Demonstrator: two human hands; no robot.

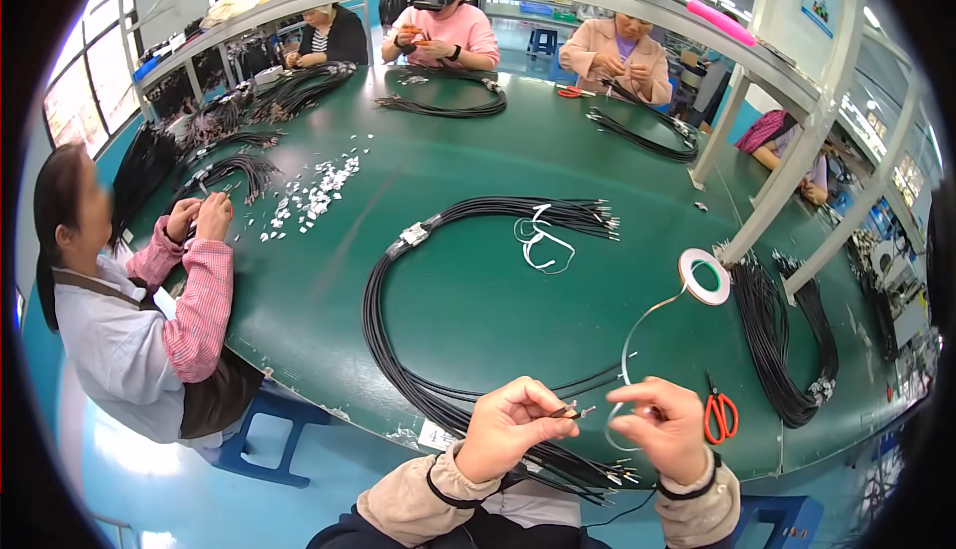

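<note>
Head view: my left hand [510,428] is pinched shut on a black cable end [570,412], its tip poking out toward my right hand [665,427]. That one is curled narrow on a thin tape strip [637,328] running up to the tape roll [704,277]. Orange scissors [719,416] lie just right of it; the black cable bundle [398,350] loops left and below on the green table [478,300].

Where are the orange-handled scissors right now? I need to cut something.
In the head view, the scissors lie on the green table, just right of the right hand, below the tape roll.
</note>
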